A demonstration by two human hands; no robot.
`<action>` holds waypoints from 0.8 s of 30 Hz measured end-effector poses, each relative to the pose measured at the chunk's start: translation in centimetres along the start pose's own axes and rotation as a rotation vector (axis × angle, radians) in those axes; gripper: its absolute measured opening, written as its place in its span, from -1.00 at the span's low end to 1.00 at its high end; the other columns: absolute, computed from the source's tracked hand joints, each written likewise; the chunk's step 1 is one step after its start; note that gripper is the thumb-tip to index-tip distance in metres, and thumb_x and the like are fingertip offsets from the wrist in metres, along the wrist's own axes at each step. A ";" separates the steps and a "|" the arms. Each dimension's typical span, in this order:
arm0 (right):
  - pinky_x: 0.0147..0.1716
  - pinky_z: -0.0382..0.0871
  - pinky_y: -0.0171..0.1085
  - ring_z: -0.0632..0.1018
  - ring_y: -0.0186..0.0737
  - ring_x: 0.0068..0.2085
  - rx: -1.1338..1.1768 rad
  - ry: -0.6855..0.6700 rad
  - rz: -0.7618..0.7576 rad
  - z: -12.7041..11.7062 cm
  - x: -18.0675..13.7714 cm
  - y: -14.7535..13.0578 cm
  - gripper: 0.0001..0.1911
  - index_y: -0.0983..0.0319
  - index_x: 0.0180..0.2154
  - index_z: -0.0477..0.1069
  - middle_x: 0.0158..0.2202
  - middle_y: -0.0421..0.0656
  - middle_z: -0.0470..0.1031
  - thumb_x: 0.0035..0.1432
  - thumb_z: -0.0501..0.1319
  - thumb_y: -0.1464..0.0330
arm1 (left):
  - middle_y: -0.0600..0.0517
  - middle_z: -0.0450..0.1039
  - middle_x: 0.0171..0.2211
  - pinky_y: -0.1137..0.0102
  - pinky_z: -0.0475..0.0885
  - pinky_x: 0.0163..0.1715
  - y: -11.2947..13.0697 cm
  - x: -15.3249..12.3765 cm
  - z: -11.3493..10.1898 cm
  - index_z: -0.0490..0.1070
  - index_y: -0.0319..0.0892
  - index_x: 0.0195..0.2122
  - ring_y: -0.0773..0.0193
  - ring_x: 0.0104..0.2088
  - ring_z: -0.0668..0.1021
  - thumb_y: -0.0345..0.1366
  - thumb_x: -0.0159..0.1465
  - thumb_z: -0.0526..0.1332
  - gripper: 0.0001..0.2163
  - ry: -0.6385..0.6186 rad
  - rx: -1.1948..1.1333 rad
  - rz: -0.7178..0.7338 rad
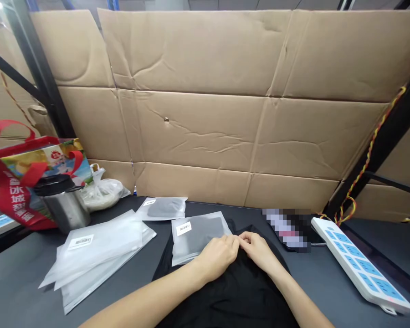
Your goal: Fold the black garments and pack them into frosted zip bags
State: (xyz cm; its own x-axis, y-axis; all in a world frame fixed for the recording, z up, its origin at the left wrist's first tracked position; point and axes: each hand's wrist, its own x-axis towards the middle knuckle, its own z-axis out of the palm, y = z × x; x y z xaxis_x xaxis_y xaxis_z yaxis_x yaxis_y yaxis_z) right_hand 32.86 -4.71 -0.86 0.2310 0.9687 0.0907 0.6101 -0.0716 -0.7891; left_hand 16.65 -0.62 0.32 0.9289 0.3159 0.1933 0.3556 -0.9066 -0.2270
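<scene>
A black garment (232,291) lies spread on the dark table in front of me. My left hand (218,255) and my right hand (258,248) meet at its far edge, fingers curled and pinching the black fabric. Just left of my left hand lies a frosted plastic bag (194,237) with a white barcode label and dark cloth inside, its right edge partly under the garment and my hand. A second filled frosted bag (162,208) lies further back.
A stack of empty frosted bags (95,250) lies at the left. Behind it stand a steel flask (63,202), a red printed shopping bag (20,182) and a knotted white plastic bag (100,191). A white power strip (358,266) lies at the right. Cardboard sheets (208,114) wall the back.
</scene>
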 end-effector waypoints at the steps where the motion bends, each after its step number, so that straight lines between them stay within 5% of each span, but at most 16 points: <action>1: -0.49 0.19 -0.34 0.43 -0.25 -0.49 -0.004 -0.006 -0.003 0.0 0.0 0.0 -0.71 0.23 -0.52 0.41 -0.57 -0.21 0.44 0.05 0.08 0.19 | -0.12 0.42 -0.29 0.32 0.44 -0.49 0.0 0.0 0.0 0.30 -0.29 -0.17 0.09 -0.33 0.52 -0.61 0.26 -0.03 -0.79 0.001 0.011 0.002; 8: -0.49 0.16 -0.35 0.39 -0.28 -0.51 -0.044 0.008 0.015 0.2 -0.1 -0.1 -0.77 0.21 -0.59 0.32 -0.62 -0.24 0.37 0.00 0.07 0.25 | -0.05 0.37 -0.33 0.33 0.40 -0.44 0.1 -1.4 -0.9 0.28 -0.26 -0.21 0.14 -0.36 0.48 -0.58 0.27 0.01 -0.84 0.026 0.083 0.032; 18: -0.65 0.10 -0.40 0.33 -0.38 -0.69 -0.064 0.024 0.075 0.6 -0.2 -0.2 -0.80 0.17 -0.63 0.16 -0.72 -0.33 0.22 0.00 0.06 0.37 | 0.04 0.33 -0.44 0.34 0.29 -0.46 -4.9 -12.5 -1.1 0.27 -0.17 -0.38 0.21 -0.45 0.42 -0.57 0.29 0.02 -0.82 0.056 0.162 -0.033; 21: -0.71 0.09 -0.42 0.31 -0.40 -0.76 -0.045 -0.001 0.086 0.5 -0.4 -0.2 -0.80 0.17 -0.62 0.16 -0.73 -0.36 0.20 0.00 0.07 0.37 | 0.03 0.36 -0.45 0.32 0.33 -0.42 -5.4 -12.9 -2.5 0.30 -0.16 -0.40 0.19 -0.43 0.44 -0.41 0.35 0.04 -0.83 0.087 0.070 -0.086; 24: -0.72 0.11 -0.43 0.32 -0.42 -0.77 -0.038 -0.004 0.083 0.4 -0.5 -0.2 -0.80 0.18 -0.63 0.17 -0.73 -0.36 0.20 -0.01 0.08 0.38 | -0.08 0.47 -0.19 0.21 0.39 -0.16 -5.1 -10.7 -3.7 0.36 -0.19 -0.11 0.08 -0.15 0.50 -0.26 0.39 0.00 -0.80 0.155 -0.066 -0.174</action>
State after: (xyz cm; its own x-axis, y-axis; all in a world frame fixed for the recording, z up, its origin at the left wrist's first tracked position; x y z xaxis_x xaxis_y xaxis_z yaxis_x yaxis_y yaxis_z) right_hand 32.28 -5.06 -1.01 0.2793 0.9599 0.0234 0.6173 -0.1608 -0.7702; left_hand 4.52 -0.38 2.94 0.8253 0.4267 0.3699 0.4967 -0.8602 -0.1159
